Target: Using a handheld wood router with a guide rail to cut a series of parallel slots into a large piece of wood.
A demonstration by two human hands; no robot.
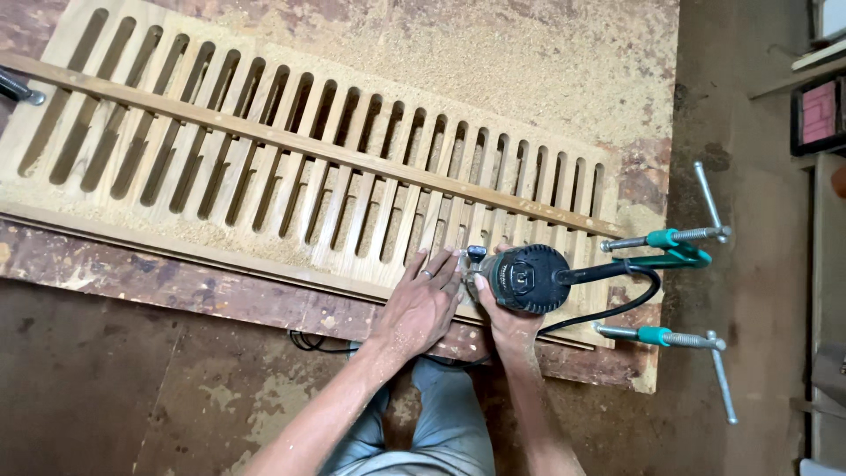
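My right hand [504, 310] grips the round black trim router [526, 278]; left hand [421, 304] lies flat, fingers spread, on the sawdust-coated slotted wooden panel [220, 167]. Green-handled clamps [674, 238] alongside.

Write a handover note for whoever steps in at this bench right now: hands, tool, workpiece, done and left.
Right hand grips the black trim router, which sits near the right end of the slotted wooden panel. Left hand lies flat on the panel beside the router base. A long wooden strip lies across the slots. Two green clamps sit at the right end. Sawdust covers the bench.
Done: slots run the panel's length.
Left: cannot tell whether any cuts remain; the router hides its spot.
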